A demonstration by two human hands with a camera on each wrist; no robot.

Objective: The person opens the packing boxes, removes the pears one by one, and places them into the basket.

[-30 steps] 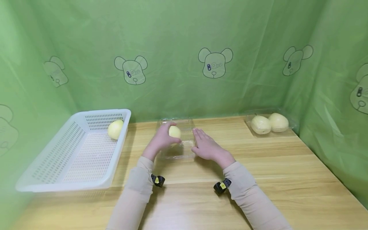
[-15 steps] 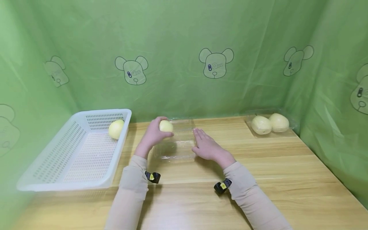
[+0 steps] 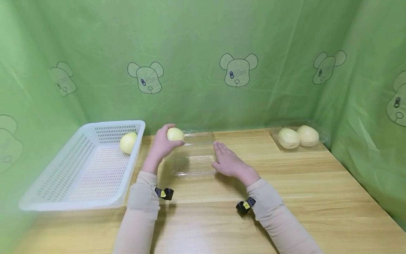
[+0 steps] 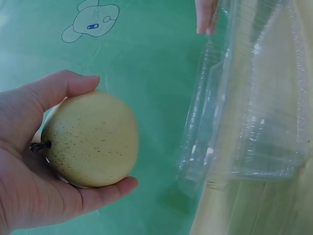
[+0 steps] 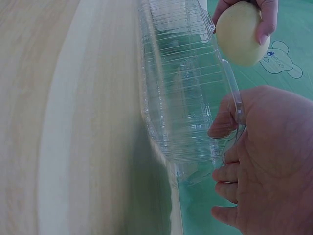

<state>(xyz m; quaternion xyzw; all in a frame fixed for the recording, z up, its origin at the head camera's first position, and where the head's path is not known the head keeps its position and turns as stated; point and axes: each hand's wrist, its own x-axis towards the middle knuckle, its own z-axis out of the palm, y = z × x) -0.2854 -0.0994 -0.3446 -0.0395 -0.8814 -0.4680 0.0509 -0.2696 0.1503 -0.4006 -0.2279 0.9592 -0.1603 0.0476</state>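
My left hand (image 3: 163,144) holds a pale yellow pear (image 3: 175,134), thumb on one side and fingers curled round the other. In the left wrist view the pear (image 4: 93,139) shows brown specks and a dark stem turned toward the palm. It is raised at the far left corner of a clear plastic container (image 3: 193,163). At the container's right side my right hand (image 3: 231,163) grips the edge. The right wrist view has the thumb seen through the clear wall of the container (image 5: 188,98), and the other fingers (image 5: 226,190) outside it.
At the left stands a white perforated basket (image 3: 71,206) with one pear (image 3: 128,143) against its right wall. Another clear container (image 3: 321,135) holding two pears (image 3: 288,138) sits at the back right. A green curtain (image 3: 196,106) surrounds the wooden table (image 3: 269,225).
My left hand has carried the pear left and upward, from over the container's middle to its far left corner. The right hand stays at the container's right side.
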